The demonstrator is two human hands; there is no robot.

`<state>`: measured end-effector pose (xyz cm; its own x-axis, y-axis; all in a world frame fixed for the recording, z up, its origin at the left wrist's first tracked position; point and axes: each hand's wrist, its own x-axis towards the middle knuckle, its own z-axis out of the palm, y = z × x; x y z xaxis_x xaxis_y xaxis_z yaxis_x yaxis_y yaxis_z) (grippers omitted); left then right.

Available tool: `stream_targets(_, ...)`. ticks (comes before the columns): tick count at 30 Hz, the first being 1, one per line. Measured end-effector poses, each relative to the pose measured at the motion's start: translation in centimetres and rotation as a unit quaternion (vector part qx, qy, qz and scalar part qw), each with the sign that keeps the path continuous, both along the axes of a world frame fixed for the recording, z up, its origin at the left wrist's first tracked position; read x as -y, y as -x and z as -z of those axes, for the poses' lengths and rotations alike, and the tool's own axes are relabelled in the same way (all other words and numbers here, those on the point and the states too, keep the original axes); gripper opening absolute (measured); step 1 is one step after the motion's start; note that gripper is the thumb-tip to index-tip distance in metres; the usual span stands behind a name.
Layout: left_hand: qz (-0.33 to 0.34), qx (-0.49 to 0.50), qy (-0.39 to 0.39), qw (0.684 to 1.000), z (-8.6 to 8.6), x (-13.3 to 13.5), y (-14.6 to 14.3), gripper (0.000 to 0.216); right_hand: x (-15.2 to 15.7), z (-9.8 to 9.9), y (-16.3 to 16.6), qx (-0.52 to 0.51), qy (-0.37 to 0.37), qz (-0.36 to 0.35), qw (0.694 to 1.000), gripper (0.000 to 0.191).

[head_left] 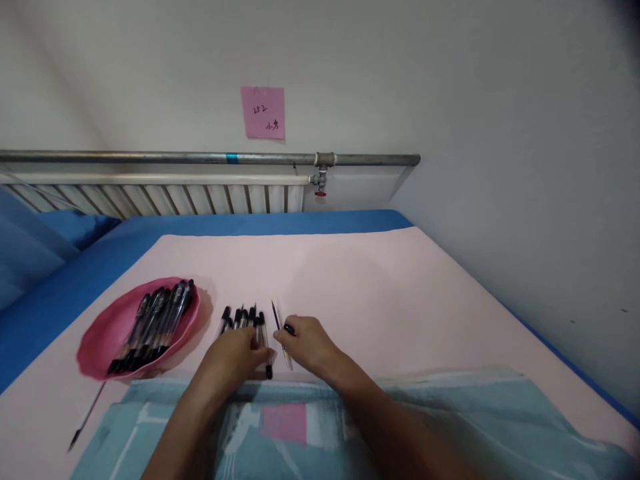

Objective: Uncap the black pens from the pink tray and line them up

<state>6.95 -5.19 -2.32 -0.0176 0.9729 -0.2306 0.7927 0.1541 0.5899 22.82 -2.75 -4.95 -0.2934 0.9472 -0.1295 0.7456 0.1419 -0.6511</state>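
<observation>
Several clear-barrelled pens with black caps (243, 319) lie side by side on the pink tabletop. My left hand (233, 360) rests over their near ends, its thumb and fingers closing on the rightmost pen (263, 325). Just right of that, my right hand (310, 341) pinches a thin pen refill (275, 315) with a dark upper part, which slants across the fingertips. A small black cap-like piece (289, 329) shows at the right hand's curled fingers; its other end is hidden.
A pink scalloped dish (95, 340) at the left holds many black-capped pens (160, 320). A loose refill-like stick (86, 419) lies below it. Teal patterned cloth (450, 413) covers the near edge. A radiator (200, 197) and a pipe (165, 158) run along the wall.
</observation>
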Motion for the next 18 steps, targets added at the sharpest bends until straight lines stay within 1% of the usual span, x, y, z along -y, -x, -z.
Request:
stream_targets(5, 0.048, -0.071, 0.007, 0.996, -0.16, 0.54, -1.15, 0.016, -0.06, 0.49, 0.54, 0.041, -0.031, -0.026, 0.998, 0.026)
stream_targets(8, 0.049, -0.085, -0.008, 0.995, -0.22, 0.62, -1.21, 0.021, -0.03, 0.76, 0.66, 0.060, -0.042, -0.038, 0.997, 0.028)
stream_targets(13, 0.024, -0.047, -0.036, 0.998, 0.06, 0.69, -0.86, 0.028, 0.20, 0.68, 0.62, 0.076, -0.048, -0.053, 0.995, 0.026)
stream_targets(16, -0.004, 0.004, -0.055, 0.998, 0.41, 0.59, -0.57, 0.025, 0.44, 0.31, 0.68, 0.076, -0.046, -0.065, 0.994, 0.025)
stream_targets(18, -0.008, 0.031, -0.052, 0.998, 0.56, 0.48, -0.35, 0.019, 0.60, 0.06, 0.80, 0.070, -0.047, -0.075, 0.994, 0.024)
